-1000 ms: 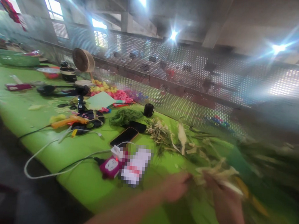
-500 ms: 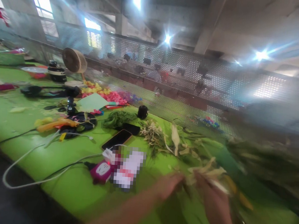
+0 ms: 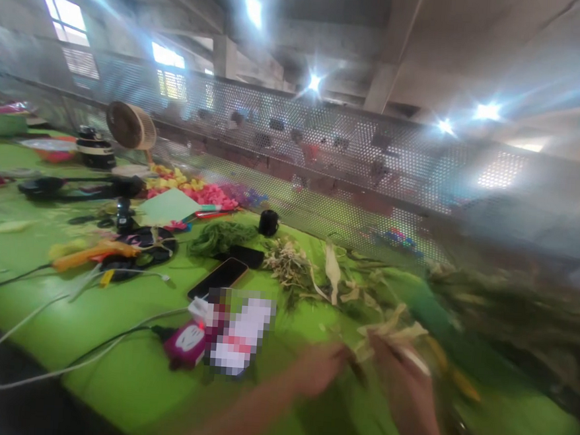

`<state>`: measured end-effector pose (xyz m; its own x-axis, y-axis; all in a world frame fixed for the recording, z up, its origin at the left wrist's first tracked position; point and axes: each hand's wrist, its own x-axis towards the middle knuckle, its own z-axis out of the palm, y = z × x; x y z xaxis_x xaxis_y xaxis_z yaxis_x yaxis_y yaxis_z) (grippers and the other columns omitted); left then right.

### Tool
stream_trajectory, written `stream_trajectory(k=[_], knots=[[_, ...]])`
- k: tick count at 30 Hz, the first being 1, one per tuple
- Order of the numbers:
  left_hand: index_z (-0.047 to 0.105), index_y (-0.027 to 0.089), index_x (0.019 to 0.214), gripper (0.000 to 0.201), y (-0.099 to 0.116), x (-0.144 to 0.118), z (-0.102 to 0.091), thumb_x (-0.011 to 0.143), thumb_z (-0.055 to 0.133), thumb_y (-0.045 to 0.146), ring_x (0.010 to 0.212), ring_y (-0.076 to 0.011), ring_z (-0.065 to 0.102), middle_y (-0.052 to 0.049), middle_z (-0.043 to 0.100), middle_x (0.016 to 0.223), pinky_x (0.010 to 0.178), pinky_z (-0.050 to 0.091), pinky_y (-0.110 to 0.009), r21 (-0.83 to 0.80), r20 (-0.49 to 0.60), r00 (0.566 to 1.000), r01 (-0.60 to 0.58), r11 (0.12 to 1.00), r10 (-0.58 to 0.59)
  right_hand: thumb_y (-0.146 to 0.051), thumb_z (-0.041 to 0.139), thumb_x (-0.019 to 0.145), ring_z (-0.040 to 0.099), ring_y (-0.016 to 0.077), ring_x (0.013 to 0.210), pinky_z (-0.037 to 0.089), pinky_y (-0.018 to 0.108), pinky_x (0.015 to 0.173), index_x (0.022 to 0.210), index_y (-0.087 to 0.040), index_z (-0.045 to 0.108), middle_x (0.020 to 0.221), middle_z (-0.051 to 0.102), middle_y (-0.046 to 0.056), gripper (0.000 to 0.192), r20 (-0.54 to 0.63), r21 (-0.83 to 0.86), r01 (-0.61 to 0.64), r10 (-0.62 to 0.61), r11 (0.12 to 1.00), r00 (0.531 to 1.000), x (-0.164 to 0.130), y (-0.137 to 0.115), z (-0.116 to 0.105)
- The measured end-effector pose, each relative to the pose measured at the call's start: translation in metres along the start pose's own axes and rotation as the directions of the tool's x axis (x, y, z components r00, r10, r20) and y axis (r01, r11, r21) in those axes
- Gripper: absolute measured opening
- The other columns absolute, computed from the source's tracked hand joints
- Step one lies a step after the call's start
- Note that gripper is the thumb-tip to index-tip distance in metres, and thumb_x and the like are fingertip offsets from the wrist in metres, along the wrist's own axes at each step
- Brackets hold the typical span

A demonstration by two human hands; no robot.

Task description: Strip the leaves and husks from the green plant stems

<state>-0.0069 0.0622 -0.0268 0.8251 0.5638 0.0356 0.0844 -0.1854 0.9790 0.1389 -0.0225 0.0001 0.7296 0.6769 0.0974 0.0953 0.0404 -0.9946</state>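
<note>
Head view, only one we have. Our left hand (image 3: 316, 372) and right hand (image 3: 400, 378) meet low centre-right over the green table (image 3: 126, 358), both on a bundle of dried leaf strips (image 3: 391, 334). Left looks closed round the dark stem end; right seems curled on pale strips. Blur heavy, so we can't tell exact finger spread on either.

Risks, our guess: strips look brittle, a hard pull could snap or fray them. Loose scraps (image 3: 291, 267) lie near; the phone (image 3: 217, 277), pink charger (image 3: 185, 344) and white cable (image 3: 66, 294) sit just left of our left forearm, so a sweep could snag them.

Hard to make out: fingertips, the heap at right (image 3: 506, 312) (smeared), and things behind the mesh screen (image 3: 323, 173).
</note>
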Motion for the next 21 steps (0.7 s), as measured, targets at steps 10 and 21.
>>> stream_trajectory(k=[10, 21], knots=[[0.058, 0.015, 0.072, 0.042, -0.004, 0.005, 0.000, 0.082, 0.056, 0.055, 0.060, -0.0102, 0.042, 0.002, 0.047, 0.064, 0.064, 0.036, -0.025, -0.445, -0.103, 0.992, 0.013, 0.895, -0.066, -0.036, 0.080, 0.066, 0.064, 0.0194, 0.084, 0.049, 0.031, 0.081, 0.101, -0.023, 0.072, 0.098, 0.073, 0.005, 0.039, 0.340, 0.220, -0.042, -0.036, 0.974, 0.940, 0.004, -0.001, 0.003], [0.063, 0.015, 0.071, 0.041, -0.010, 0.003, 0.008, 0.073, 0.068, 0.056, 0.059, -0.0104, 0.044, 0.002, 0.048, 0.059, 0.064, 0.039, -0.025, -0.489, 0.032, 0.992, 0.123, 0.864, -0.123, -0.039, 0.084, 0.056, 0.065, 0.0218, 0.068, 0.050, 0.031, 0.064, 0.074, -0.019, 0.075, 0.069, 0.072, 0.004, 0.028, 0.331, 0.190, -0.124, 0.055, 0.974, 0.942, -0.005, -0.005, 0.007]])
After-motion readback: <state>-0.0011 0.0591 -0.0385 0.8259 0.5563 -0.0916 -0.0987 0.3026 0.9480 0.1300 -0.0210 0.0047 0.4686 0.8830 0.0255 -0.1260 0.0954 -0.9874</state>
